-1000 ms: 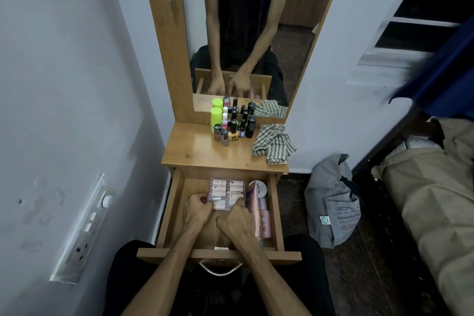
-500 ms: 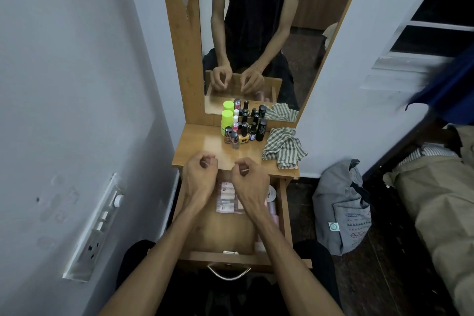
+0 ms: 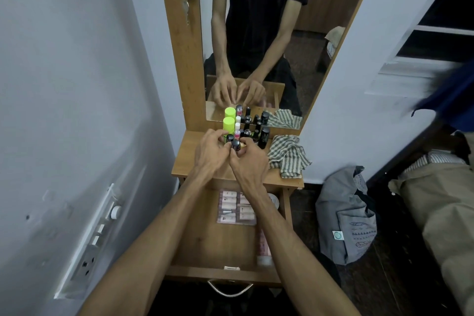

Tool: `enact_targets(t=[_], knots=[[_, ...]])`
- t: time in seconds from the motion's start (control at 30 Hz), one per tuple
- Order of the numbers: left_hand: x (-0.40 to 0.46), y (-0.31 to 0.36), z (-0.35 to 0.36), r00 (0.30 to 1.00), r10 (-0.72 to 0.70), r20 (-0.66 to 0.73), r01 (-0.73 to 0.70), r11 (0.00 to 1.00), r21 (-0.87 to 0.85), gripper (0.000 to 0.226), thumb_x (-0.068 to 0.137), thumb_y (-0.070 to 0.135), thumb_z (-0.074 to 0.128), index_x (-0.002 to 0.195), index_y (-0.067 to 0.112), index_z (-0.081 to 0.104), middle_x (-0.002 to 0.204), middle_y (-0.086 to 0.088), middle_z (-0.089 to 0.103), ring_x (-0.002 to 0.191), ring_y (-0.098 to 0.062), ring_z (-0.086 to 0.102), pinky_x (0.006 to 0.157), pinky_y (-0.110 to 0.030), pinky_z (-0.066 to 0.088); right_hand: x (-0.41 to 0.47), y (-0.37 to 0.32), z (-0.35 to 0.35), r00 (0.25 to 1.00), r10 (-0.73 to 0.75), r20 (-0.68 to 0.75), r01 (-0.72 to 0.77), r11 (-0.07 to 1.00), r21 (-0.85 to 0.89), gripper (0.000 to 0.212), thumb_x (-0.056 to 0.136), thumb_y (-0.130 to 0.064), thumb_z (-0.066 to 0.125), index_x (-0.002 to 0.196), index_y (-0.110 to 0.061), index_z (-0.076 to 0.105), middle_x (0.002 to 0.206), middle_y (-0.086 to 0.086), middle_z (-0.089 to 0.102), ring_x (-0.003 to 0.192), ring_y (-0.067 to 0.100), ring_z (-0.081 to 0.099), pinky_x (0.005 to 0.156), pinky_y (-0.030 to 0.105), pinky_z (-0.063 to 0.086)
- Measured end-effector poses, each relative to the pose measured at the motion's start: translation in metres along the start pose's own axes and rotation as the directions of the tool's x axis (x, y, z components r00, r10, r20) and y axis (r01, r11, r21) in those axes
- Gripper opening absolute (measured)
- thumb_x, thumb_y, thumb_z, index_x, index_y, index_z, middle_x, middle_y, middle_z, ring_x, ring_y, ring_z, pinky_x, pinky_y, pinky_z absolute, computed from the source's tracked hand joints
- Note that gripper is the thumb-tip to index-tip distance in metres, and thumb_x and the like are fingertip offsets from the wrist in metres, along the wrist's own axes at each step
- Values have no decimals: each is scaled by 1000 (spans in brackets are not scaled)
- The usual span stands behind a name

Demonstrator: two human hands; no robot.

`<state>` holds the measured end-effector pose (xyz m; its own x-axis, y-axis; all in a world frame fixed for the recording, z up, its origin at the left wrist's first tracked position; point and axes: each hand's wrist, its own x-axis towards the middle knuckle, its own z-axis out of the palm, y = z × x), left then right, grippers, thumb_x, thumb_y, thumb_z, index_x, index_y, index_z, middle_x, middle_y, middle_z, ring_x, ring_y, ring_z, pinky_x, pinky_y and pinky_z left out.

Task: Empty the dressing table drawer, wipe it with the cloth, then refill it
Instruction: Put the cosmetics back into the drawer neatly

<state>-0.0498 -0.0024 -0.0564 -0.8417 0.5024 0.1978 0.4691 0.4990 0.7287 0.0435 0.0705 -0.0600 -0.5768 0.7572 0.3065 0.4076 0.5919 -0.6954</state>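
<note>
Head view: both hands reach over the desk (image 3: 195, 161) top to the cluster of small bottles (image 3: 252, 129) by the mirror (image 3: 277, 33). The left hand (image 3: 209, 154) has its fingers curled around a dark-capped bottle (image 3: 230, 139); the right hand (image 3: 250, 161) pinches another small bottle (image 3: 236, 146) just beside it. A striped cloth (image 3: 287, 155) lies crumpled on the desk, right of the bottles. Below, the drawer (image 3: 205, 244) stands open, holding a flat pack of tubes (image 3: 237, 206) and a pink tube (image 3: 263, 246) along its right wall.
</note>
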Motion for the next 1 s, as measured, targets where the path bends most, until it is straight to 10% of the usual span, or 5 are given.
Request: enact_targets(t=[1.0], knots=[[-69,-19,-26,975,-84,-205,57,989,-134,17,78,31,76,91,25,66,82,12,66,73,-6,63,65,-28,54,-49,-1,-2,997,-51,59,43,989,140,23,82,-45,74,94,-25,73,75,-13,65,70,8,63,67,30,48]])
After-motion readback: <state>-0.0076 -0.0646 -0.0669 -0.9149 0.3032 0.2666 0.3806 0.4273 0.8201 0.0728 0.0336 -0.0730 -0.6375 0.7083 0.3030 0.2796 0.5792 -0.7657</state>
